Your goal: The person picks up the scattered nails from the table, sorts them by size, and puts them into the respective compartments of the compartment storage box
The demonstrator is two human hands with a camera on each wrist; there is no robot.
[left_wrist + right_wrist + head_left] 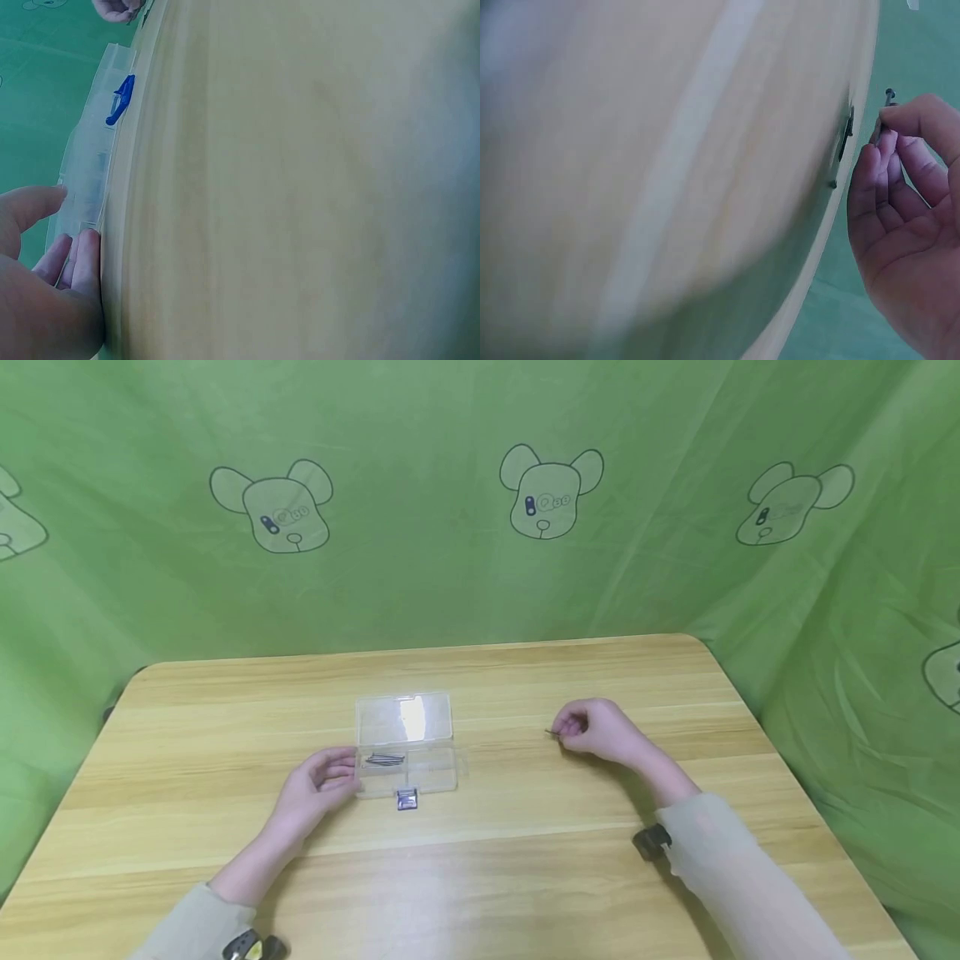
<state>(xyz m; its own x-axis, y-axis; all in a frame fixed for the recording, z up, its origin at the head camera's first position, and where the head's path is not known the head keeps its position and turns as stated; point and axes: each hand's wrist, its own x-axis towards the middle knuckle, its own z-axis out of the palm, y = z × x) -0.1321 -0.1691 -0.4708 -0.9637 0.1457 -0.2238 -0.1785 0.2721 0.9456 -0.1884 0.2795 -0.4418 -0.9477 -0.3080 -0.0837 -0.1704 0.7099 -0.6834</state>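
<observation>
A clear plastic box [432,768] with its lid [375,720] flipped back lies left of the table's middle. Several thin metal nails [385,760] rest in its left compartment. A blue clasp [121,100] hangs at the front wall. My left hand [318,787] grips the box's left end, thumb near the front corner and fingers along the side. To the right, my right hand [597,730] pinches one nail [889,95] between thumb and fingertips, its round head sticking out. Beside that hand, small dark thin items [847,135] lie on the table, too blurred to name.
The wood-grain table [480,877] has rounded far corners. A green curtain [450,585] with printed bear heads hangs behind it and along the right side. Dark straps with devices [652,842] sit at both sleeve cuffs.
</observation>
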